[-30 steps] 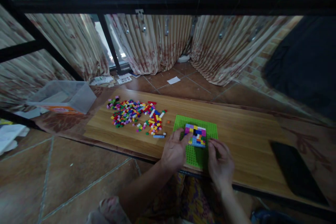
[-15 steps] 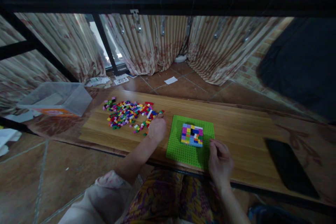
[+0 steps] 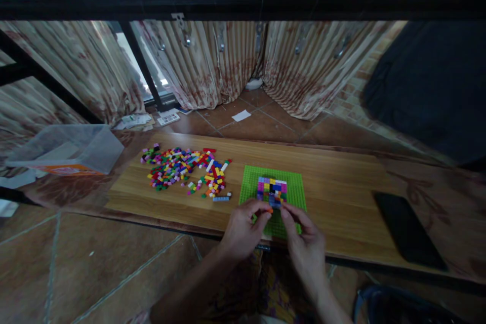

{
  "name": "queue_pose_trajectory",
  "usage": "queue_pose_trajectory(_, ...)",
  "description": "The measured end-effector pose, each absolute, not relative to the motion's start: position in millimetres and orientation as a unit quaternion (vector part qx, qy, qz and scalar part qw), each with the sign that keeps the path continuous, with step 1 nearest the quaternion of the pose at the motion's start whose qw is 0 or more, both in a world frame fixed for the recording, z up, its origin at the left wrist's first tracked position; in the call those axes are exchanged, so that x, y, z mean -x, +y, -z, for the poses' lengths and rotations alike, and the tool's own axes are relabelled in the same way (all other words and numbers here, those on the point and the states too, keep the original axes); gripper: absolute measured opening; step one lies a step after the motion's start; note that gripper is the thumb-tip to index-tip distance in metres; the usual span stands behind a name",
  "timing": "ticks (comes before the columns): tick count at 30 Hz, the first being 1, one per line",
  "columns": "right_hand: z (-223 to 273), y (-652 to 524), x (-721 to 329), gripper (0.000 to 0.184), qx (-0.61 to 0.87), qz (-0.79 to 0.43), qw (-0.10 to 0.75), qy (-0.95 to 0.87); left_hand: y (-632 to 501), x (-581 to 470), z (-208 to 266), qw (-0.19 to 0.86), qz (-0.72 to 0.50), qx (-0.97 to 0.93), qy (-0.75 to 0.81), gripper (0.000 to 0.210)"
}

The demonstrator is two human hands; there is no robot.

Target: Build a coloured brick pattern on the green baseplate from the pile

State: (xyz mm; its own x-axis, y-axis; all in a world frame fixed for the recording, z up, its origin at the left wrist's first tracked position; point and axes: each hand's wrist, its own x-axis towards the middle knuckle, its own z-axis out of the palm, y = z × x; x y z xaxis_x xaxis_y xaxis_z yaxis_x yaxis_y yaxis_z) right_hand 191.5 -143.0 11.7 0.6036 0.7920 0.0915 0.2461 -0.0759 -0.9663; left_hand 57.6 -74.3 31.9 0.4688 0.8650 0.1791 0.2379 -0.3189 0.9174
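Toy-brick build (image 3: 267, 187), head view: stands on the green baseplate (image 3: 249, 179), on the wooden bench (image 3: 337, 207) before you. Your left hand (image 3: 242, 229) pinches a small orange brick (image 3: 270, 210) between thumb and forefinger, at the build's near side. Your right hand (image 3: 307, 238) is just beside it, thumb and forefinger drawn close; cannot tell whether they grip anything. Loose toy bricks (image 3: 174, 167) spread left of the baseplate, long light-blue brick (image 3: 220, 199) at their near edge. Flat black rectangular object (image 3: 408, 228) toward the bench's right end.
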Motion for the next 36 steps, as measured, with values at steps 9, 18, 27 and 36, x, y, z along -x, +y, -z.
queue_pose_trajectory(9,-21,-152,-189,0.028,0.647,-0.343,0.630,-0.260,-88,-73,-31,0.473,-0.381,-0.714,0.347,0.012)
queue_pose_trajectory(18,-17,-154,-195,0.027,0.663,-0.330,0.615,-0.270,-90,-78,-23,0.471,-0.391,-0.711,0.345,0.011)
queue_pose_trajectory(27,-2,-114,-219,0.031,0.714,-0.178,0.599,-0.315,-68,-22,-12,0.382,-0.387,-0.723,0.427,0.015)
queue_pose_trajectory(36,5,-100,-212,0.034,0.745,-0.090,0.544,-0.375,-39,69,8,0.219,-0.410,-0.665,0.584,0.022)
